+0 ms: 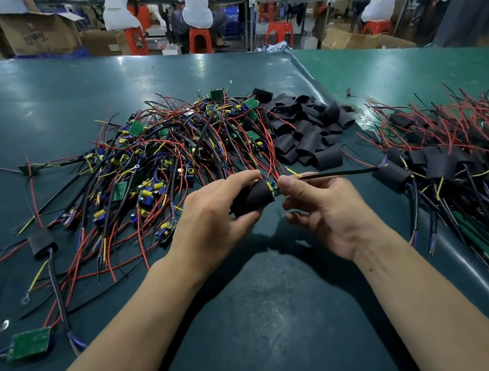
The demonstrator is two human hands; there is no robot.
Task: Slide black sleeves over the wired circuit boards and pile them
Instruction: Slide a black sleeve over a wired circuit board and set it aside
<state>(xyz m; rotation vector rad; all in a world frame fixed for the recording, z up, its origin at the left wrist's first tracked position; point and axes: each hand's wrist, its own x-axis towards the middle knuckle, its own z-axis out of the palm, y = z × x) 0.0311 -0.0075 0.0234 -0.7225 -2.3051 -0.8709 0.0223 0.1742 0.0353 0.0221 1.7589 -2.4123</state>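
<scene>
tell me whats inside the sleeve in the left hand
A circuit board: only its edge with a yellow part peeks from the sleeve held by the left hand. The right hand pinches its wires. The rest is covered.

There is only one view, from a camera worn on the person's head. It looks forward and down, at a steep angle, over the green bench (36,98). The two forearms come in from the near edge, and the left hand (216,217) and the right hand (325,208) meet close to the middle of the picture. The lens is wide, so the bench edges bend. Beyond the far edge the room with seated workers (195,0) is visible, perhaps a little blurred.
</scene>
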